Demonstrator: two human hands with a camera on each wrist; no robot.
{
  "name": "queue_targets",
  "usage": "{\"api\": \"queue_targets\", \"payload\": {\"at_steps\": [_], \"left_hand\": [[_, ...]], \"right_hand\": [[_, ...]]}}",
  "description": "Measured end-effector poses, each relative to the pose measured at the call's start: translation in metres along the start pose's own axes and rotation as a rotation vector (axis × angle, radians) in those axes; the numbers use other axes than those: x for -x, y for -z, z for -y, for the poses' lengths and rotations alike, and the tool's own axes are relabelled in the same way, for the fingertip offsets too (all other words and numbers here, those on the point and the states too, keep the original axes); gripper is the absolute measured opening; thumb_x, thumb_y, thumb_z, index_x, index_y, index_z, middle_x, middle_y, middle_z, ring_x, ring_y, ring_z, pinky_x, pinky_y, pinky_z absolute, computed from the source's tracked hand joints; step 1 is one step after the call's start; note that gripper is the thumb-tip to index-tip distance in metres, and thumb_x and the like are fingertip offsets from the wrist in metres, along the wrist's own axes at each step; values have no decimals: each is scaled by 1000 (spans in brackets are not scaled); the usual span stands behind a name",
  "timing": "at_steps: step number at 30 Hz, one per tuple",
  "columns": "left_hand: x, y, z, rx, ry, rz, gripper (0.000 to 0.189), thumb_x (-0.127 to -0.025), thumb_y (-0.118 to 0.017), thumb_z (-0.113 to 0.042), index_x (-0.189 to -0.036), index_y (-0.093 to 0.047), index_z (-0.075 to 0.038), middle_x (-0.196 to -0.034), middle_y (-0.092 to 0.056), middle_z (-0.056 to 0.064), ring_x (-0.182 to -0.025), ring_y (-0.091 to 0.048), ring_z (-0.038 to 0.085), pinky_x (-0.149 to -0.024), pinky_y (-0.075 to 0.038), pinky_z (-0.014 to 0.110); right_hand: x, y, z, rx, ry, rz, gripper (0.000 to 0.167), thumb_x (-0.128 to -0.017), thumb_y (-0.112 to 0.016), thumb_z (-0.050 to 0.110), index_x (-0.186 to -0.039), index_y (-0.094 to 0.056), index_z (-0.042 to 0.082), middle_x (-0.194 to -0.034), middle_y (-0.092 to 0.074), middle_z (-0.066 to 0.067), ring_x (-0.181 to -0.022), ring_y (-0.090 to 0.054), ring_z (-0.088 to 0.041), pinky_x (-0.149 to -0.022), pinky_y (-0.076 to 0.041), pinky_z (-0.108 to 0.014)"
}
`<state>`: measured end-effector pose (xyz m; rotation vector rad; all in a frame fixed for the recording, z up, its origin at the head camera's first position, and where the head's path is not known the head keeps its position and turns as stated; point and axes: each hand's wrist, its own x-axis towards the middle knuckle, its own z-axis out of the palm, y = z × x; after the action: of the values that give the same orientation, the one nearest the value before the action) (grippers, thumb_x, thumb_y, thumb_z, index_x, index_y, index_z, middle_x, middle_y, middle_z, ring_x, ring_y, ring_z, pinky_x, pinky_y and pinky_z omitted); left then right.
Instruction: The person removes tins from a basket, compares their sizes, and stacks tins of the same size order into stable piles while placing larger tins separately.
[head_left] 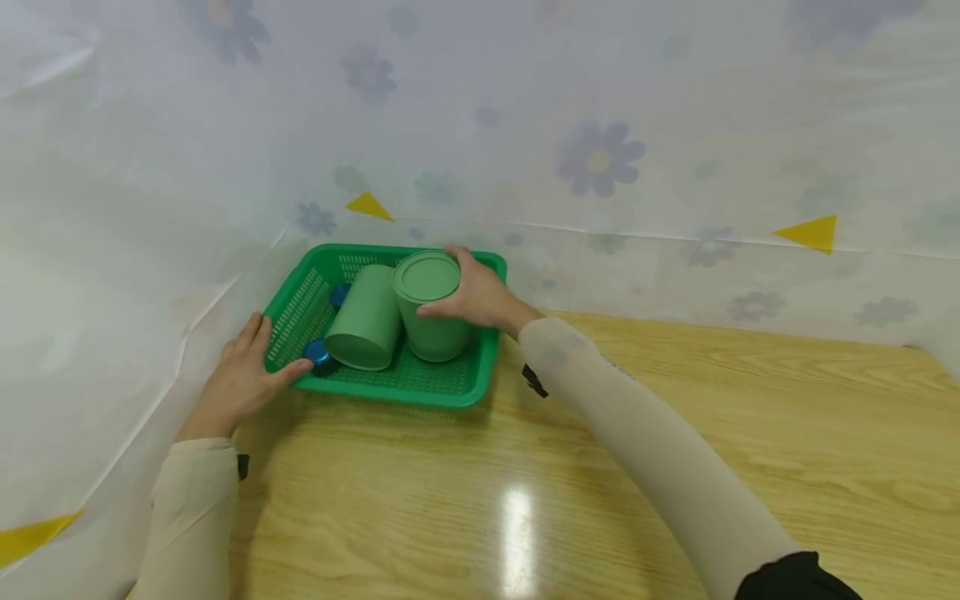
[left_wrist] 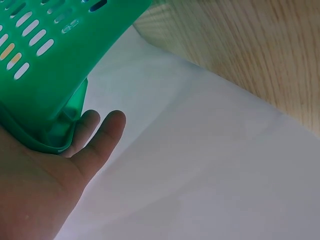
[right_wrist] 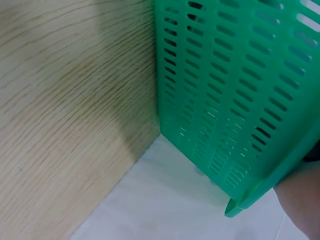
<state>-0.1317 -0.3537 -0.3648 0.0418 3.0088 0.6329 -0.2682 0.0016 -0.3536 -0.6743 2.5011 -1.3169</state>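
A green plastic basket (head_left: 420,393) stands on the table with two pale green canisters inside. My right hand (head_left: 483,292) grips the right canister (head_left: 433,329) near its top, thumb at the front and fingers round the far side; its ridged round end faces up. Beside it the other canister (head_left: 366,312) lies tilted, one end toward me. My left hand (head_left: 240,375) rests against the basket's near left corner, thumb over the front rim and fingers along the left one. In the left wrist view, straight fingers (left_wrist: 102,145) extend past the basket corner (left_wrist: 55,135).
Inside the basket lie a shiny blue round object (head_left: 321,357) and a second blue object (head_left: 340,294), partly hidden by the tilted canister. A white flowered sheet (head_left: 480,125) rises behind and at left. The wood-grain table (head_left: 637,517) extends to the right.
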Motion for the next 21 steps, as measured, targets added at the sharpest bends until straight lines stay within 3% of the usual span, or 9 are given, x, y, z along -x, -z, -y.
{"api": "queue_targets", "payload": {"at_steps": [11,21], "left_hand": [[4,-2,4,6,5,-3,107,-98,-56,-60,-159,4,3,-165,11,25,-143,-4,61,-106,-18,76],[0,2,-1,0,7,-2,108,-97,-56,-62,-159,2,4,-165,11,24,-144,-3,59,-107,-18,75]], "right_hand": [[-1,-4,3,43,-6,29,123,-71,-85,62,-163,-17,18,-157,-38,-10,-134,-47,-30,-100,-46,-50],[-1,-5,7,53,-56,47,124,-74,-83,61,-163,-10,15,-158,-36,-12,-133,-48,-30,-99,-47,-49]]}}
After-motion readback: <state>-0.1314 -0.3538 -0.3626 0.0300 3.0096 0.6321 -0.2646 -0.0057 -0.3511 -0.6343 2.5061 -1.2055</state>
